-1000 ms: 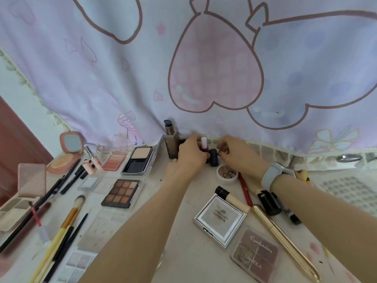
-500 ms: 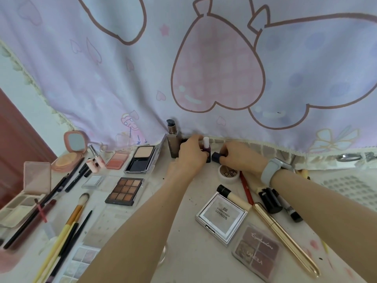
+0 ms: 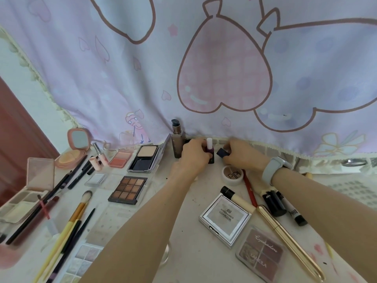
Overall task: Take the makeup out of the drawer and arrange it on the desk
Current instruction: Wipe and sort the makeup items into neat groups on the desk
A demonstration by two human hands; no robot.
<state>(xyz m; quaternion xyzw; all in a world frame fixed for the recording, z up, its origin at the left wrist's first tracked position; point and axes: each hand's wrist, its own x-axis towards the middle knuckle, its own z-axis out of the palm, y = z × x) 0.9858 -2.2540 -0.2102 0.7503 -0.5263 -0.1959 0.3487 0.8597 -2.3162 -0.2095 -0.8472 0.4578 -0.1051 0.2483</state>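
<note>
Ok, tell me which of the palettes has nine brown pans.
The dark-framed palette left of the left forearm: a three-by-three grid of browns. The LAMEILA one has four mauve pans.

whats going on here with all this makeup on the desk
A person is setting makeup out on a desk. Both hands are at the back edge by the curtain: the left hand holds a small purple bottle with a white cap upright, next to a tall pump bottle, and the right hand pinches a small dark cap-like piece. Palettes, brushes, pencils and compacts already lie spread to both sides.
</note>
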